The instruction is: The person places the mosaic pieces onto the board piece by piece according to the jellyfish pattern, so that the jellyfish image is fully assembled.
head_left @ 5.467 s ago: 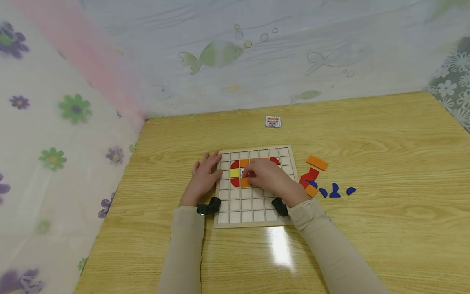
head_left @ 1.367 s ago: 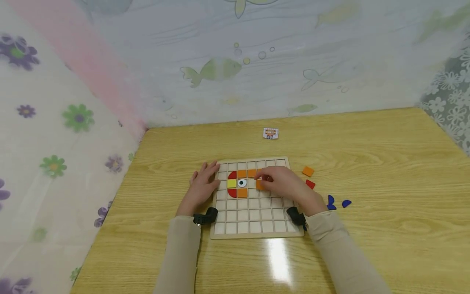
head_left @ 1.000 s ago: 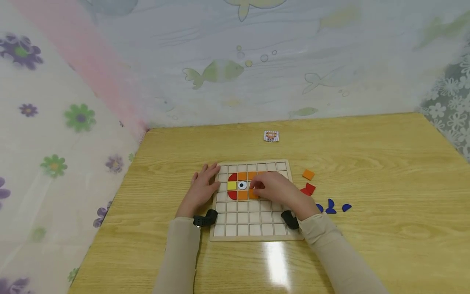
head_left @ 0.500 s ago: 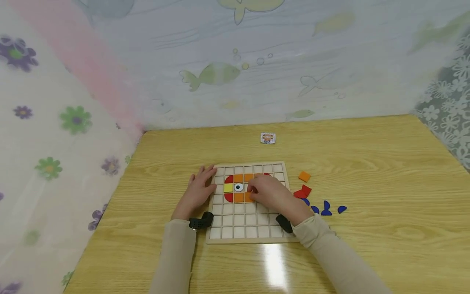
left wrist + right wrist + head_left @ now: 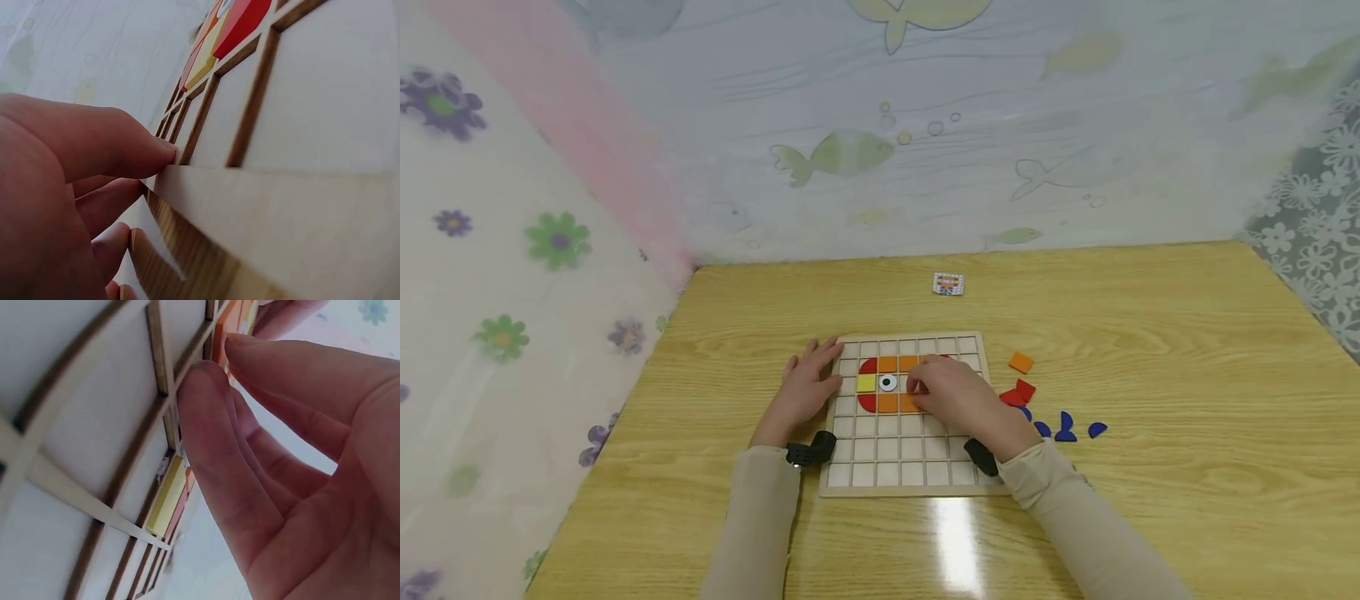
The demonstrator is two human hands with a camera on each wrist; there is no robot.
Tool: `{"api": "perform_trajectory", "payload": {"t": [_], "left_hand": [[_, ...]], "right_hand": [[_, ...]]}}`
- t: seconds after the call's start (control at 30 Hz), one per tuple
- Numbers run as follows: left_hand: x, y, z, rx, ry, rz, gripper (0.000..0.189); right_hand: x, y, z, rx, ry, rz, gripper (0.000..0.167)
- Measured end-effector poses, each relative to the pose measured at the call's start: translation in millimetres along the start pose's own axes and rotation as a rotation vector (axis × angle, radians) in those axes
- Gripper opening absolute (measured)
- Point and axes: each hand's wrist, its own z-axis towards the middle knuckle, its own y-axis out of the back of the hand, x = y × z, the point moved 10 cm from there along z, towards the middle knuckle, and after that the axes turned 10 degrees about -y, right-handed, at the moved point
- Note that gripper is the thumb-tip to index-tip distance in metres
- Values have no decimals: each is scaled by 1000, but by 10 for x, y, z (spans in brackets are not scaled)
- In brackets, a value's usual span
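My left hand (image 5: pixel 808 387) rests at the left edge of a wooden grid board (image 5: pixel 887 492), its thumb (image 5: pixel 156 153) on the frame, fingers nearly straight. Over the board's middle my right hand (image 5: pixel 958 396) curls its thumb and fingers at an orange square tile (image 5: pixel 907 403) in the lower row of the pattern. The tile lies level with another orange tile (image 5: pixel 887 403) on its left. Around a round eye tile (image 5: pixel 887 382) are a yellow tile (image 5: pixel 866 383), red rounded corner tiles (image 5: pixel 867 403) and orange tiles (image 5: pixel 887 364) along the top. My right hand hides the pattern's right part.
Right of the board lie loose pieces: an orange tile (image 5: pixel 1021 362), red pieces (image 5: pixel 1026 390) and several blue half-round pieces (image 5: pixel 1097 430). A small printed card (image 5: pixel 948 284) with a grid picture lies behind the board. A patterned wall covering rises behind the table.
My right hand brought an orange tile over the board, left and down into the lower row, staying there for the last half second. Earlier the eye tile was set. My left hand stays at the edge.
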Motion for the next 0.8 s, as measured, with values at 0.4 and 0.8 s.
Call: {"api": "perform_trajectory", "payload": {"t": [0.4,0.8], "left_hand": [[-10,-8,7,6,-10,-26,51],[3,-7,-17,-6,-6,-15,51]], "right_hand": [[-271,183,-10,56,-17,75,12],[-960,464,-130,49,-181,197,23]]}}
